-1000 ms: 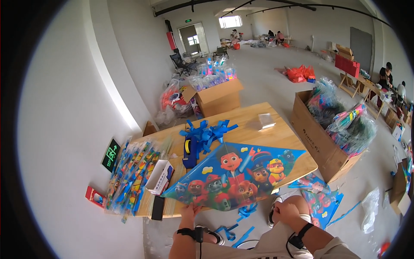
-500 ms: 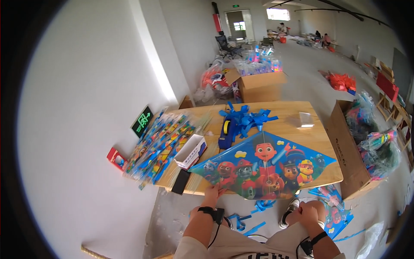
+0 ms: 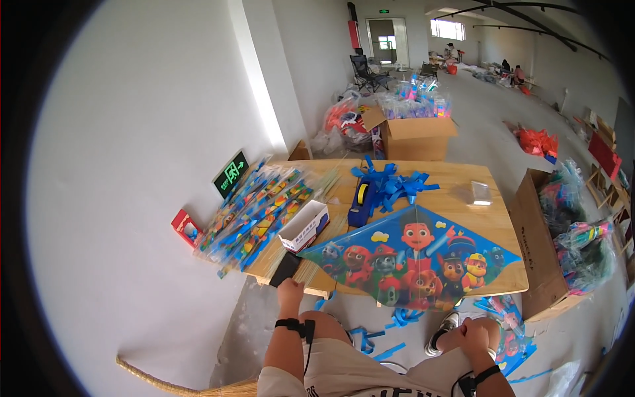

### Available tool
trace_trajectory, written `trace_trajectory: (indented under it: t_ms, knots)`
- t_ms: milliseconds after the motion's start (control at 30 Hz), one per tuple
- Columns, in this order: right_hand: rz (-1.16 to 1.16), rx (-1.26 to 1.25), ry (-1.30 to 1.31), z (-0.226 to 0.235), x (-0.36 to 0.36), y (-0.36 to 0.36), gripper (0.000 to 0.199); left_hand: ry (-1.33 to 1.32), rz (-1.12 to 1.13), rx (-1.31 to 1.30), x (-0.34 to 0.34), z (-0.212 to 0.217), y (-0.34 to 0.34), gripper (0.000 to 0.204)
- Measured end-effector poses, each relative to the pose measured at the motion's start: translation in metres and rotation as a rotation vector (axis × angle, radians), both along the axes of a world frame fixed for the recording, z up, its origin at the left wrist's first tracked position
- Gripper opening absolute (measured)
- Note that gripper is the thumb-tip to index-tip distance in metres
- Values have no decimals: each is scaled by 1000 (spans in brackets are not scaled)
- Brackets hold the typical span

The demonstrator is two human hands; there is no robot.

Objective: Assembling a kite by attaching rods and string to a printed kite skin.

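A diamond-shaped blue kite (image 3: 419, 266) printed with cartoon dogs and a figure lies on the wooden table, its lower part hanging past the near edge. My left hand (image 3: 290, 294) is at the table's near edge, left of the kite, fingers curled by the lower end of a black phone (image 3: 285, 269) and the ends of thin pale sticks (image 3: 306, 272). What those fingers hold, if anything, is hidden. Closed, my right hand (image 3: 473, 335) rests on my right knee, apart from the kite.
Beyond the kite are a blue tape dispenser (image 3: 361, 205) and blue ribbon strips (image 3: 397, 185). A white box (image 3: 303, 227) and bagged colourful kites (image 3: 258, 212) lie left. Cartons (image 3: 537, 245) stand right and behind (image 3: 419, 137). Ribbons and printed sheets (image 3: 509, 331) lie on the floor.
My left hand has moved left, away from the kite's lower left edge to the phone and stick ends. The view has shifted slightly left. My right hand stays on the knee.
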State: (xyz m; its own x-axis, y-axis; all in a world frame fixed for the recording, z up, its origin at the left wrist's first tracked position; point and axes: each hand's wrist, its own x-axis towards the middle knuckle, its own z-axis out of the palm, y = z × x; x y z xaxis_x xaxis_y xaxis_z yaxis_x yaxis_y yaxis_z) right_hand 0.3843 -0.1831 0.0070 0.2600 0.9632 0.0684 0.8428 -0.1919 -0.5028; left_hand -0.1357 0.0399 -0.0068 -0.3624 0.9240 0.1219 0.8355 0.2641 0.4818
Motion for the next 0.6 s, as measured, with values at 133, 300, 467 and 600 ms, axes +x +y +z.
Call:
trace_trajectory:
  t_ms: [133,300,467,600]
  knots:
    - [29,-13,-24,-1,-8,5,14,-444,90,-371,-46,-10,-7,36]
    - [43,-36,-62,-2,0,7,14,-705,69,-267,-27,-34,-10,29]
    - [71,-110,-26,12,6,13,15,-884,174,-221,-23,-51,-18,25]
    - [59,-72,2,12,8,10,15,-756,78,-76,-44,-47,-32,22]
